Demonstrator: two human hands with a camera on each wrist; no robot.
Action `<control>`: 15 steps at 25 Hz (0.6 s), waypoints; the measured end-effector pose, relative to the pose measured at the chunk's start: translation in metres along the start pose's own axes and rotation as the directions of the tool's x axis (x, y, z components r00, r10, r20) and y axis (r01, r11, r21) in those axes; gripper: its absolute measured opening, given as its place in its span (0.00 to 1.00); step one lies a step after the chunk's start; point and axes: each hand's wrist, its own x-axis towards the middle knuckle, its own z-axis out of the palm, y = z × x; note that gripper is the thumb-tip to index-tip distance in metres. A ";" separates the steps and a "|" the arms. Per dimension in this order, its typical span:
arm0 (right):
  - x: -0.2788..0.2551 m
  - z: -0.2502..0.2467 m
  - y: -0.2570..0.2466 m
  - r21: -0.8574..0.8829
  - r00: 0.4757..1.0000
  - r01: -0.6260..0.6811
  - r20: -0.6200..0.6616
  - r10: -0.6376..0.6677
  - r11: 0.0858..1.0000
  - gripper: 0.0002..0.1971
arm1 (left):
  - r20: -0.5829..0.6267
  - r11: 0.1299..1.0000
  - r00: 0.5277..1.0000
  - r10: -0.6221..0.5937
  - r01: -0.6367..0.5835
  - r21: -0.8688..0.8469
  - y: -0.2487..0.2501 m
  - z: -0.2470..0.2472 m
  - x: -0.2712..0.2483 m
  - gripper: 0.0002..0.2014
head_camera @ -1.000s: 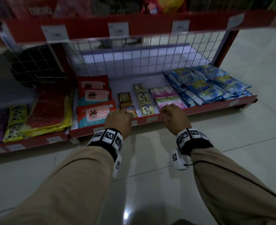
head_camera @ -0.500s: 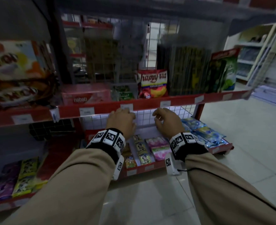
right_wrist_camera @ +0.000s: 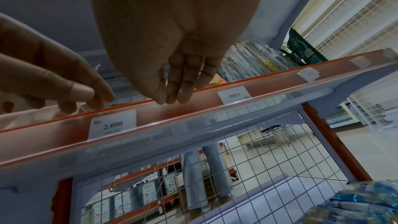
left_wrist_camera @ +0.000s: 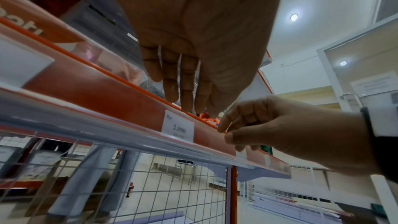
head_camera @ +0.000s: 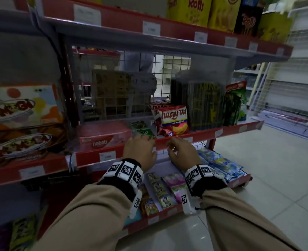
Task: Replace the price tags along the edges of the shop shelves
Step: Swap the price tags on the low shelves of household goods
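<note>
Hands close in on the 2.000 tag

Both hands sit at the front rail of the middle shelf, a red strip behind a clear plastic cover (left_wrist_camera: 120, 108). The left hand (head_camera: 140, 151) reaches over the rail's top edge with fingers (left_wrist_camera: 187, 94) straight and together, holding nothing, probably to steady or flex the cover. The right hand (head_camera: 183, 151) hovers just beside it; in the left wrist view its fingers are curled with thumb and forefinger brought close, though nothing shows between them. Below the left fingertips the small white paper price tag marked 2.000 (right_wrist_camera: 113, 123) sits in the strip, untouched. A second white tag (right_wrist_camera: 233, 95) sits further right, inverted.
</note>
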 end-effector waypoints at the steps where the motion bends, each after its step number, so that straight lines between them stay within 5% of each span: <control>1: 0.000 0.002 -0.002 -0.002 1.000 -0.014 -0.001 0.014 1.000 0.07 | 0.003 1.000 1.000 0.023 -0.023 -0.003 -0.003 0.001 0.002 0.16; 8: -0.007 0.000 0.028 -0.066 0.983 -0.113 -0.154 0.101 0.991 0.08 | -0.025 0.989 0.989 0.144 -0.144 0.024 0.001 0.021 0.020 0.16; 15: -0.004 -0.009 0.085 -0.149 0.976 -0.105 -0.204 0.073 0.983 0.12 | -0.185 0.995 0.978 0.099 -0.092 0.044 0.042 0.057 0.044 0.18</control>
